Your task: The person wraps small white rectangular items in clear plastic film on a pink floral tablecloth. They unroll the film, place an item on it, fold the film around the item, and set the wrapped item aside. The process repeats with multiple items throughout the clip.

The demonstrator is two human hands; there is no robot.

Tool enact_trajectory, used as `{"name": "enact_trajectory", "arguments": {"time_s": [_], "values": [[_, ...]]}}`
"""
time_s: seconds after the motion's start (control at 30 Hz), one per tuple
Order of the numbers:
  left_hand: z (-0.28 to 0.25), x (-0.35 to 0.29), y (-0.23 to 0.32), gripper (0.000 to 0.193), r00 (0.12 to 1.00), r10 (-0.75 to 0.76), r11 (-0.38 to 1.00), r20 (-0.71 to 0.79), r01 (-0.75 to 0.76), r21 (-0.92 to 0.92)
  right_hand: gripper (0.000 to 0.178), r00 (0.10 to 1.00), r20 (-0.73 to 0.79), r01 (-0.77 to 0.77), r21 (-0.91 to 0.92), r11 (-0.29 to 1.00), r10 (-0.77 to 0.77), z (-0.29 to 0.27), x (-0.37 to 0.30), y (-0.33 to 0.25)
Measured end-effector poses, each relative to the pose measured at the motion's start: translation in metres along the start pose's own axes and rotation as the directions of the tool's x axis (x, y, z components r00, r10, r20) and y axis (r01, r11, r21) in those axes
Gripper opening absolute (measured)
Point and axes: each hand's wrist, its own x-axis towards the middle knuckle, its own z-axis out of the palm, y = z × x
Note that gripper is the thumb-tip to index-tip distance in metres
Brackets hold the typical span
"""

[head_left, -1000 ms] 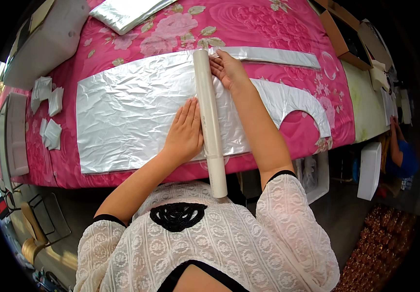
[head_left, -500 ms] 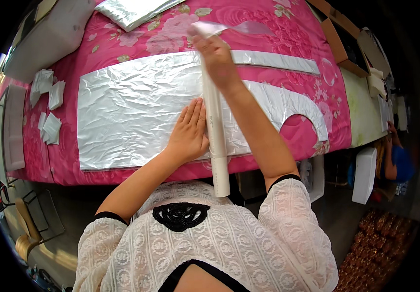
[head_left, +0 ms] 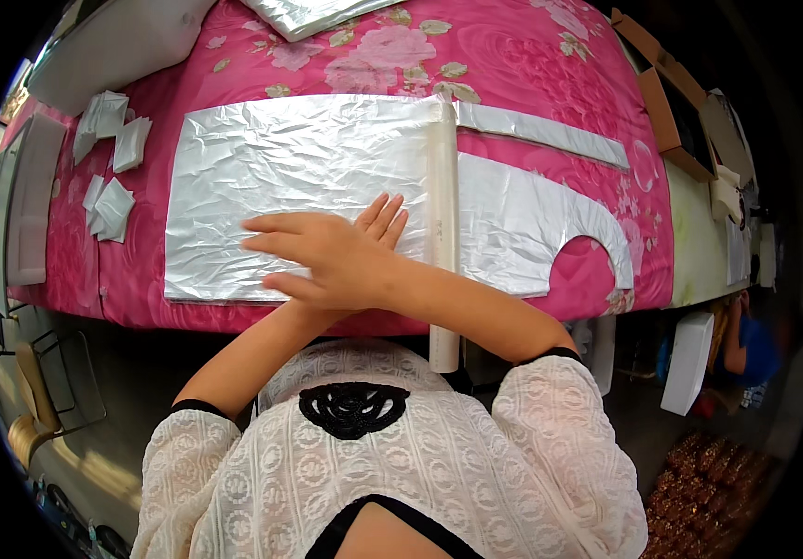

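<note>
A crinkled silvery plastic sheet (head_left: 243, 196) lies flat across the bed-like surface, with a curved cut-out at its right part and a narrow strip along the far side. Across it rests a long whitish tube (head_left: 442, 214), its near end jutting past the edge toward my body. My left hand (head_left: 383, 222) lies flat on the sheet just left of the tube, fingers stretched out and its back partly hidden. Over it crosses my right forearm; my right hand (head_left: 318, 259) hovers above the sheet, fingers spread, holding nothing.
Pink flowered cloth (head_left: 504, 56) covers the surface. Small folded silvery packets (head_left: 111, 210) sit at left, beside a plastic tray (head_left: 34, 200) and a white box (head_left: 122, 51). Right of the cloth stand a cardboard box (head_left: 673, 121) and, lower, a white panel (head_left: 688, 363); another person's arm shows nearby.
My right hand has come from the tube's far end, where a translucent strip was, down and left over my left hand. That strip is no longer in sight. The view has shifted slightly.
</note>
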Motion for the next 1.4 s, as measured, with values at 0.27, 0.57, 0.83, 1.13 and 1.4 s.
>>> {"name": "enact_trajectory", "arguments": {"time_s": [0.27,0.57,0.83,1.13,1.4], "values": [[-0.063,-0.090,-0.033,0.053,0.945,-0.288,0.948,-0.156,0.257,-0.188,0.052,0.949,0.114,-0.168,-0.609,0.775,0.295,-0.124,-0.161,0.018],[-0.085,-0.142,-0.051,0.037,0.668,-0.698,0.623,-0.259,0.386,-0.681,0.041,0.922,0.370,0.074,0.124,0.990,-0.116,0.023,-0.001,0.003],[-0.107,-0.206,-0.040,0.036,0.498,-0.854,0.399,-0.150,0.441,-0.804,0.036,0.987,0.082,0.155,-0.221,0.963,-0.140,0.024,0.050,0.032],[-0.106,-0.215,-0.037,0.067,0.411,-0.899,0.437,-0.152,0.824,-0.360,0.054,0.952,0.301,0.193,-0.474,0.859,-0.048,0.131,0.123,0.077],[-0.109,-0.205,-0.027,0.061,0.425,-0.881,0.006,0.209,0.452,-0.892,0.086,0.867,-0.368,-0.310,0.128,0.942,0.335,0.155,0.115,0.054]]}}
